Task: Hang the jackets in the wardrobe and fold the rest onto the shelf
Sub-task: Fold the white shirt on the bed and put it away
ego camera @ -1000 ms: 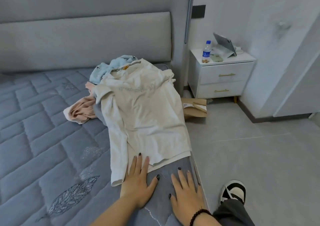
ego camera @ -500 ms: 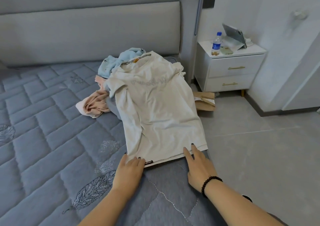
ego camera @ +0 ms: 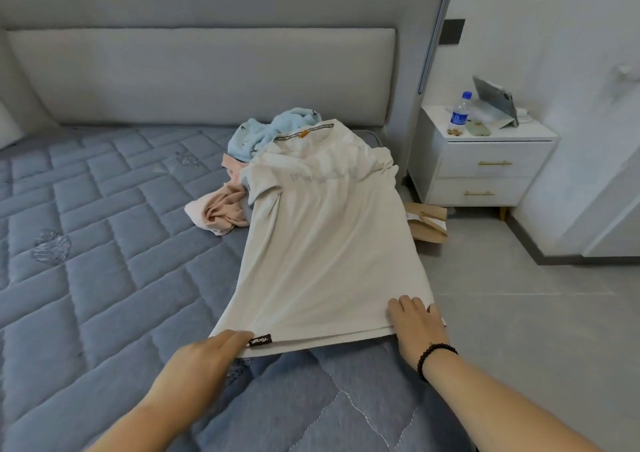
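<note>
A white T-shirt [ego camera: 329, 243] lies flat and face down on the blue quilted mattress [ego camera: 86, 243], collar toward the headboard and hem toward me. My left hand [ego camera: 207, 354] holds the hem's left corner beside a small dark label. At the right corner, by the bed's edge, my right hand [ego camera: 415, 323], with a bead bracelet on its wrist, grips the hem with curled fingers. The hem is stretched straight between them. A light blue garment [ego camera: 263, 133] and a crumpled pink garment [ego camera: 221, 212] lie partly under the shirt's upper left.
The grey padded headboard [ego camera: 207, 70] closes the far side. To the right of the bed stands a white nightstand [ego camera: 485, 171] with a water bottle [ego camera: 460, 114] and a propped tablet [ego camera: 495, 100]. A brown paper bag [ego camera: 427, 223] lies on the tiled floor beside it.
My hands moved apart from the middle of the hem to its two corners. The shirt's folded left side has opened out, and the hem now lies wide and straight.
</note>
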A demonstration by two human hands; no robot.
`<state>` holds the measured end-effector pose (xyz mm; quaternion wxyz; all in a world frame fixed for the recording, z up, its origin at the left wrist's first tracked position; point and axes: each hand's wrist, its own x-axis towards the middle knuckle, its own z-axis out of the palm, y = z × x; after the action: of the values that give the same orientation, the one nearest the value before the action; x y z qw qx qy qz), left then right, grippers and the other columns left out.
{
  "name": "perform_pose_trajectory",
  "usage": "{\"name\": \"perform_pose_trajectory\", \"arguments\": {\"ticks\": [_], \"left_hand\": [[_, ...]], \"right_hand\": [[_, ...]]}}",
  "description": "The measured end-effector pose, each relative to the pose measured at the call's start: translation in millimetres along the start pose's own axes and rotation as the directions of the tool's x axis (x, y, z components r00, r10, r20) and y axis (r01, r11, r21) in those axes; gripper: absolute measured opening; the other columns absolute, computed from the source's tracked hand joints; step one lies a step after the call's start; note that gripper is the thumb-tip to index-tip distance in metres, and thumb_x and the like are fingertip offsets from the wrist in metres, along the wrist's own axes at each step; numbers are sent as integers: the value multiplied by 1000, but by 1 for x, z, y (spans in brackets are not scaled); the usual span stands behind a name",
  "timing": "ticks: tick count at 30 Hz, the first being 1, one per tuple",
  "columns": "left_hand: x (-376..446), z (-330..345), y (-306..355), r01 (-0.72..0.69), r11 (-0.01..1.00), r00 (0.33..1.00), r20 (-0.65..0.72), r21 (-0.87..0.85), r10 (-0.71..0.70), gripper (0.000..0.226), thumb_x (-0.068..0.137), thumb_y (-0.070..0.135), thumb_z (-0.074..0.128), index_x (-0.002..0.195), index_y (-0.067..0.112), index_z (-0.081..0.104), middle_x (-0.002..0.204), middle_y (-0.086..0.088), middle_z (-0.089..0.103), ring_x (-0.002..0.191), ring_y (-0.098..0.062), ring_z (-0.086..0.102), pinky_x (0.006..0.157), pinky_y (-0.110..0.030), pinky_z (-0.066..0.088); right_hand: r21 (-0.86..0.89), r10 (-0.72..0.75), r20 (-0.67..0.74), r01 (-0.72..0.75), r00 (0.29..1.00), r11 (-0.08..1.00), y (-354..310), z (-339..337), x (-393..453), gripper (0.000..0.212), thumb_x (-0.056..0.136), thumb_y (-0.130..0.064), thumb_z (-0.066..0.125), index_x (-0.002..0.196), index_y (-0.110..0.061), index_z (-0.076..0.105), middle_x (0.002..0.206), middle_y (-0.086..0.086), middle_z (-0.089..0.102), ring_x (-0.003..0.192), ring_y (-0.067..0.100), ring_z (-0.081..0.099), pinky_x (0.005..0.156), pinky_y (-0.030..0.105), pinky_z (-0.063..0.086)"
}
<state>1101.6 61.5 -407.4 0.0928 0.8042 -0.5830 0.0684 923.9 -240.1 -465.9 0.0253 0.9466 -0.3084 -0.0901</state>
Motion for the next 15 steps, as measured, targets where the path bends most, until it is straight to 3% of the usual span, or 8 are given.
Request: {"name": "perform_pose_trajectory", "arguments": {"ticks": [3,5,7,9,10,12,15], "left_hand": [[-10,-18,-8,-25,1000,997,73,20,23,93,22,-3,85,103,28,52,77,14,69,42,-7,55,34,-17,36],[-16,-31,-12,-24,997,984,179,73,10,82,25,2,86,98,30,61,74,15,67,45,-6,58,35,-19,38],[-26,-38,-16,10,984,953,298,176,-63,62,50,10,83,105,32,66,89,15,68,67,-7,67,51,-21,49],[-43,-31,-27,104,959,899,387,265,-205,50,84,9,53,126,36,52,119,14,61,101,-13,64,79,-28,50],[-51,-30,-26,138,952,860,443,274,-253,51,89,7,42,129,37,48,125,13,58,108,-16,61,85,-29,48],[-63,-26,-24,182,941,814,494,285,-307,47,92,7,36,126,36,49,122,10,59,109,-16,60,88,-28,48],[-79,-22,-18,169,921,746,565,352,-353,40,93,6,36,120,29,54,101,7,51,107,-19,60,87,-30,48]], "right_hand": [[2,-57,88,57,994,998,-5,-6,-7,50,84,6,43,129,-17,39,127,4,49,113,23,49,89,32,37],[15,-102,86,101,991,995,-6,-12,-16,34,86,5,38,105,-22,48,112,2,52,108,21,52,82,28,35],[8,-163,88,163,983,987,-8,-18,-27,30,84,7,35,78,-23,39,87,-2,44,101,21,52,74,26,31],[8,-224,109,225,968,974,-13,-16,-41,27,82,7,37,90,-16,49,94,3,49,100,22,52,73,27,30],[13,-246,121,247,962,969,-17,-14,-49,32,82,7,38,102,-13,53,105,6,52,97,22,51,72,27,30],[19,-284,142,284,948,959,-25,-13,-63,37,82,5,40,113,-11,53,115,9,53,94,22,48,72,28,31],[8,-304,191,308,933,951,-37,-9,-85,36,83,3,44,115,-10,53,118,12,52,104,28,52,74,31,32]]}}
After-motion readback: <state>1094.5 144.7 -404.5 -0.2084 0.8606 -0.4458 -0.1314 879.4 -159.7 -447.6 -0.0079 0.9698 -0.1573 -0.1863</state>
